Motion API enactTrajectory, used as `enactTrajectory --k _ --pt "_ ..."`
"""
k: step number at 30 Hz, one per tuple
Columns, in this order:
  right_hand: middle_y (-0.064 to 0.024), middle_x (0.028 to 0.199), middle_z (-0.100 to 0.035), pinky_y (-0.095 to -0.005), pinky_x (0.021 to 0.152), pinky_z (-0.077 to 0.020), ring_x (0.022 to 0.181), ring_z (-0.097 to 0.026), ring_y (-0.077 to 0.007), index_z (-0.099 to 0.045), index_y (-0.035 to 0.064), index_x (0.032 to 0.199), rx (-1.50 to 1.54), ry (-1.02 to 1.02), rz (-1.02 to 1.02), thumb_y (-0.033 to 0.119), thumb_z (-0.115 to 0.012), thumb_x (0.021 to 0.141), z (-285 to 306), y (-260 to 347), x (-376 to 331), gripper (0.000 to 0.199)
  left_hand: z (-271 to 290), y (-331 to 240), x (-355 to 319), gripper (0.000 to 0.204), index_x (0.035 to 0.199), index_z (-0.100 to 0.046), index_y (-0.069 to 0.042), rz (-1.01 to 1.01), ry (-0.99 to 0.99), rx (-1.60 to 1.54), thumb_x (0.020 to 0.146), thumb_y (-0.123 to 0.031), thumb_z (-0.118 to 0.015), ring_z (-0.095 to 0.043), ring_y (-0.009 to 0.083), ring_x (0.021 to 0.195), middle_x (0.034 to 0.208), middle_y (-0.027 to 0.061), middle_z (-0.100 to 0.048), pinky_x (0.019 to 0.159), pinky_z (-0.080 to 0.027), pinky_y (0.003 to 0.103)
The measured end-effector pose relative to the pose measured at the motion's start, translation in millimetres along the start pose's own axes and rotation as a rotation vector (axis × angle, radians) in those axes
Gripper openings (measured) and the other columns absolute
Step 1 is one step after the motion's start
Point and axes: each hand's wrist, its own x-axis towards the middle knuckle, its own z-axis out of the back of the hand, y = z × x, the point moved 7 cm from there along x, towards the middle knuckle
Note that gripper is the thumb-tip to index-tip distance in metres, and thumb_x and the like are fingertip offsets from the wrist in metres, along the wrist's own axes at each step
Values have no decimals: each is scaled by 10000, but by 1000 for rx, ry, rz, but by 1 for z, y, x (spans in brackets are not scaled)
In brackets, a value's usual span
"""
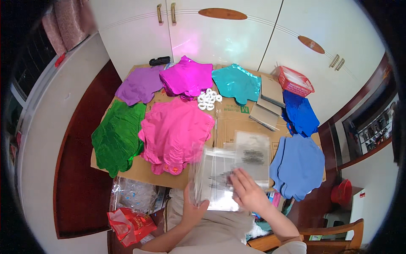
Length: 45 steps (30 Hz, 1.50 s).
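My left hand (195, 204) grips the left edge of a stack of clear plastic bags (216, 163), held over the front edge of the cardboard. Across the bags' right side lies my right hand (249, 191), its fingers stretched out and the tips slightly blurred. Another clear bag with dark print (252, 149) rests on the cardboard just beyond. Left of the bags spreads a pile of pink foil balloons (175, 133), flat and uninflated. Light blue flat balloons (298, 167) lie to the right of my right hand.
On the cardboard (232, 122) are flat balloon piles in green (117, 135), purple (139, 84), magenta (187, 77), teal (237, 83) and dark blue (301, 113). White rings (208, 99), brown card pieces (266, 113) and a red basket (296, 80) sit among them. A red bag (131, 226) stands lower left.
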Motion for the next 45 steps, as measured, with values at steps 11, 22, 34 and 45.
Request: enactTrajectory --k 11,22,34,45 --pt "-148 974 -638 -388 803 -507 934 -621 -296 -597 22 945 129 -194 -229 -41 -575 681 18 -46 -12 273 -7 -15 1 994 1388 -122 34 -76 -47 327 630 -93 -752 -333 282 1256 1341 210 -325 1057 -254 365" --pt "-85 940 -682 -452 1015 -290 1132 -516 -343 -659 72 819 832 -482 74 15 -494 804 93 -87 6 176 48 -27 12 907 1424 -105 -72 9 -105 -52 689 100 -606 -509 240 1109 1284 191 -419 923 -418 320" --pt "-37 1224 -516 -429 1019 -296 1245 -340 -318 -688 151 836 695 230 275 -45 -646 627 -14 -73 49 289 81 16 3 511 1224 -315 -88 100 -420 -499 802 60 -563 -585 164 822 1024 103 -578 750 -477 253" --pt "-17 1216 -520 -430 998 -314 1228 -376 -302 -688 179 861 641 102 290 -42 -635 628 -1 -48 57 325 46 51 -11 440 1256 -391 -34 538 -133 -703 836 27 -510 -556 278 1055 1165 122 -534 902 -473 429"
